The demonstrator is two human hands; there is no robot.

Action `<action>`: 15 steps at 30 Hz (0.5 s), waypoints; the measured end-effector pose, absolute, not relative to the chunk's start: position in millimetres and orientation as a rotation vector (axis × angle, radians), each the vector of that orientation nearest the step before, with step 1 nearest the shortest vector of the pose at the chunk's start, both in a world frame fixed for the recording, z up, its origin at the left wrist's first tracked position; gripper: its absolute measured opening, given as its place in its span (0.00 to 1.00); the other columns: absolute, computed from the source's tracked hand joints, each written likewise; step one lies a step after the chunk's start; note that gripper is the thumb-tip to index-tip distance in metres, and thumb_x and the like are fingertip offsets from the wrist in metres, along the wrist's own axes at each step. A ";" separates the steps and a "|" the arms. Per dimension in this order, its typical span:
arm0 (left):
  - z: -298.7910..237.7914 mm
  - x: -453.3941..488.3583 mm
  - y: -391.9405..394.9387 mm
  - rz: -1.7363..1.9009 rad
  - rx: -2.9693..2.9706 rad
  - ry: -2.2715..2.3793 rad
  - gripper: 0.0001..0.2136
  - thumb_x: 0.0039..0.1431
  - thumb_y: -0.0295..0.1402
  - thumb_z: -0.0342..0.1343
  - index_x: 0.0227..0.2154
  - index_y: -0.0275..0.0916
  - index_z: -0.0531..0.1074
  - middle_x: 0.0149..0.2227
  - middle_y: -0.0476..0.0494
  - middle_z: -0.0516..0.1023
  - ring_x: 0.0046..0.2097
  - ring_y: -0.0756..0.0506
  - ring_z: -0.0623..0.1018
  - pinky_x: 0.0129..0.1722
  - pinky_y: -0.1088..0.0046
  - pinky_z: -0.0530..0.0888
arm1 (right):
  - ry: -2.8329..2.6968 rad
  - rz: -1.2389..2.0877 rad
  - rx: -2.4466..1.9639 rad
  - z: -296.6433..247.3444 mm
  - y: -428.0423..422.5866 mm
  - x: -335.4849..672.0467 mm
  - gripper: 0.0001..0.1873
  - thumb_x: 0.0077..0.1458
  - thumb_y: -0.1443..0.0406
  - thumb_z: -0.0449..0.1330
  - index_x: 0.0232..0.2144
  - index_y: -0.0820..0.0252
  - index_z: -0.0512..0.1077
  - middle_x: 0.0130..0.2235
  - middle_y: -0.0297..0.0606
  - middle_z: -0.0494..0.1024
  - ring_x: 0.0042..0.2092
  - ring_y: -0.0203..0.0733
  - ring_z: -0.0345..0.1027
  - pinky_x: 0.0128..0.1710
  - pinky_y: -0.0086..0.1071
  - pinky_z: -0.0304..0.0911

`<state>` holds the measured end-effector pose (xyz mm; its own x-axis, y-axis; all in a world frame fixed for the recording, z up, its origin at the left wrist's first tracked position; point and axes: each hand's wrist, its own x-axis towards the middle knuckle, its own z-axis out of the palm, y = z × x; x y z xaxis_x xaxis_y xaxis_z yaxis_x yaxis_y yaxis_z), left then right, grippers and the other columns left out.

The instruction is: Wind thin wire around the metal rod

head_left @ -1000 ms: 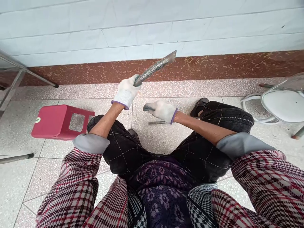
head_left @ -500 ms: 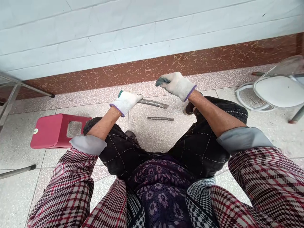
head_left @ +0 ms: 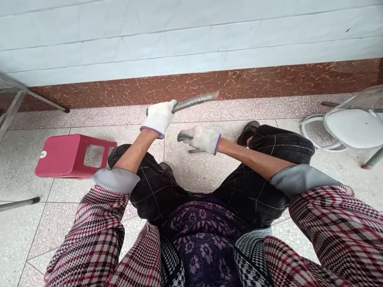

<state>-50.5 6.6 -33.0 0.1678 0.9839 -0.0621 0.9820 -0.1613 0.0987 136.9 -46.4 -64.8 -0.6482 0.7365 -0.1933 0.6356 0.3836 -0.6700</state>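
My left hand (head_left: 160,116), in a white knitted glove with a green palm side, is closed around one end of a grey metal rod (head_left: 196,101). Silvery wire looks wound along the rod's middle, and its far end is blurred and tilts up to the right. My right hand (head_left: 201,138), gloved the same way, hovers lower and to the right, its fingers reaching loosely leftward with nothing visible in them. Beneath it a thinner dark rod (head_left: 195,151) lies on the floor, partly covered by the hand.
A red plastic stool (head_left: 61,155) stands at the left by my knee. Metal legs (head_left: 48,99) of some furniture reach in from the left edge. At the right is a white chair (head_left: 353,121). A tiled wall (head_left: 185,44) with a brown marbled base runs across the front.
My left hand has raised the rod, swinging its far end upward. My right hand has come down and leftward, over the thin rod on the floor.
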 end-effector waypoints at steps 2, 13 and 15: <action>-40.1 -56.0 8.6 -0.276 2.444 1.898 0.16 0.64 0.26 0.55 0.52 0.40 0.78 0.39 0.34 0.82 0.43 0.35 0.82 0.42 0.60 0.73 | -2.508 1.124 -1.187 -57.8 -46.8 136.2 0.14 0.65 0.61 0.58 0.48 0.51 0.81 0.46 0.37 0.85 0.44 0.46 0.77 0.41 0.36 0.69; -33.2 -37.3 -14.9 -0.584 2.599 1.471 0.17 0.68 0.28 0.48 0.52 0.47 0.78 0.39 0.39 0.82 0.38 0.40 0.80 0.38 0.64 0.69 | -2.359 0.733 -1.472 -42.1 18.7 187.6 0.13 0.64 0.68 0.58 0.38 0.59 0.84 0.34 0.37 0.84 0.33 0.41 0.73 0.31 0.32 0.67; -30.3 -34.3 -15.7 -0.377 2.566 1.468 0.15 0.68 0.33 0.48 0.50 0.46 0.79 0.37 0.42 0.82 0.35 0.43 0.78 0.35 0.67 0.68 | -2.447 0.671 -1.403 -49.5 9.1 188.7 0.13 0.67 0.65 0.57 0.35 0.59 0.83 0.31 0.35 0.82 0.30 0.38 0.70 0.26 0.29 0.67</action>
<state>-34.3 -15.7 -30.3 0.4862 0.8222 -0.2958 0.8630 -0.5051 0.0146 188.7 9.1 -49.5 -0.5096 0.8602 -0.0182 0.7491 0.4331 -0.5012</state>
